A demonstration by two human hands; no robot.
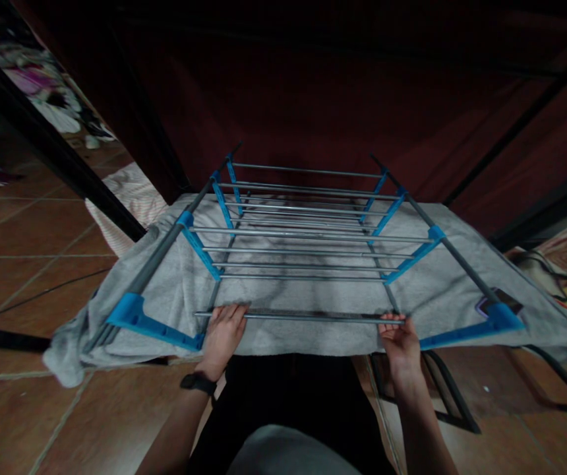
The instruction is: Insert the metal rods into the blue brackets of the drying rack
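A folding drying rack with grey metal rods [308, 233] and blue plastic brackets [407, 265] lies on a grey cloth. Closest to my body runs a loose-looking metal rod [308, 318], level from side to side. My left hand [225, 333] closes over this rod near its left end, beside the lower left blue bracket [159, 330]. At the right end, my right hand [401, 343] grips the same rod with its palm turned up, next to the lower right blue bracket [476, 332]. Whether the rod's ends sit in the brackets is hard to see.
The grey cloth [273, 336] covers a low surface against a dark red panel [313, 112]. A dark phone-like object [498, 302] lies by the right bracket. Black metal legs [454, 396] stand at lower right. A cable [41, 293] crosses the tiled floor [21, 422] on the left.
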